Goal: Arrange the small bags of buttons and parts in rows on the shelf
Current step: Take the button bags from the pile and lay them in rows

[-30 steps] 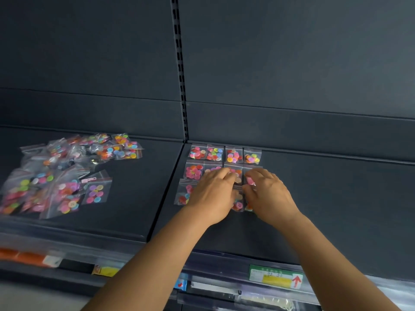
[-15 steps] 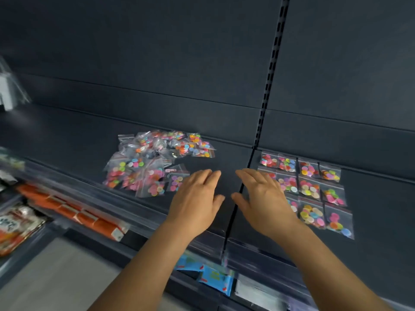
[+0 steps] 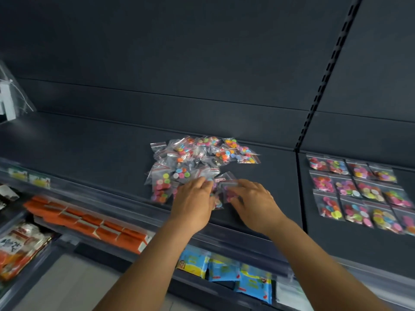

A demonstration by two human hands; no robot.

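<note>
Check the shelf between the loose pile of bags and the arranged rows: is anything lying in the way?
Nothing visible: bare shelf lies between the loose pile and the arranged rows, crossed only by a flat panel seam.

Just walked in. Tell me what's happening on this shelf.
A person is sorting small clear bags of coloured buttons on a dark shelf. Both hands are on the near edge of the loose pile of bags: the left hand and the right hand each reach in with fingers among the bags, though blur hides whether either grips one. To the right, past the shelf divider, the arranged bags already lie flat in three rows.
</note>
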